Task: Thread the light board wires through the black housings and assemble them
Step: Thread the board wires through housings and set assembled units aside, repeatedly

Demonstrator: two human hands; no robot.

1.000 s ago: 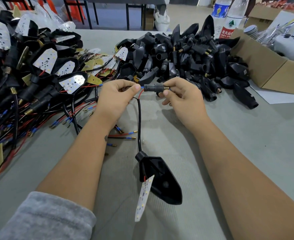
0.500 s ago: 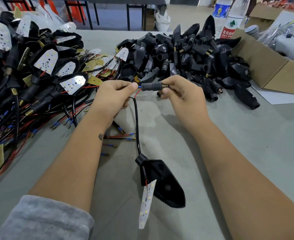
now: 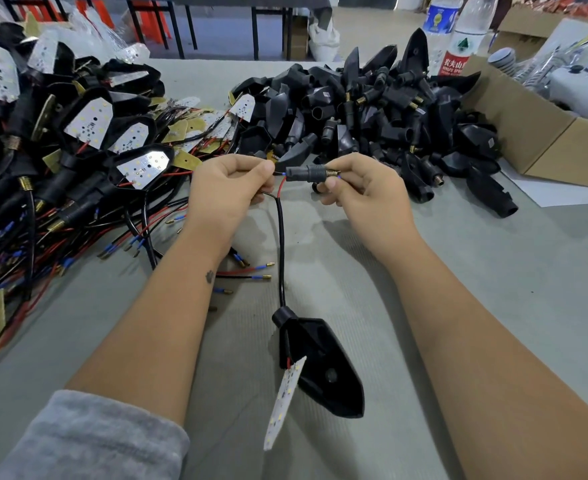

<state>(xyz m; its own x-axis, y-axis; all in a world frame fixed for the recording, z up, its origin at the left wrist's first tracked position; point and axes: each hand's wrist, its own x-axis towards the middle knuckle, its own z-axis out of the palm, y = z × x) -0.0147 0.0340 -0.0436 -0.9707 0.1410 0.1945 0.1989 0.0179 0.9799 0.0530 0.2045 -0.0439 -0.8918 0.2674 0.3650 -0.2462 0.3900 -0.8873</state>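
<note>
My left hand (image 3: 230,190) pinches the red and black wire ends (image 3: 280,188) just left of a small black stem with a brass thread (image 3: 308,174), which my right hand (image 3: 365,192) holds level by its threaded end. A blue-tipped wire enters the stem's left opening. From the wire ends a black cable (image 3: 281,247) runs down to a black pointed housing (image 3: 320,368) lying on the grey table (image 3: 493,289) between my forearms. A white light board (image 3: 285,398) hangs out of that housing's near side.
Assembled housings with light boards and tangled wires (image 3: 60,161) fill the left. A heap of bare black housings and stems (image 3: 372,116) lies behind my hands. A cardboard box (image 3: 542,140) and two bottles (image 3: 458,36) stand at the back right. Loose wires (image 3: 247,271) lie under my left wrist.
Both hands stayed almost still, holding wire and stem together. The housing and its light board on the table shifted slightly toward me and to the right.
</note>
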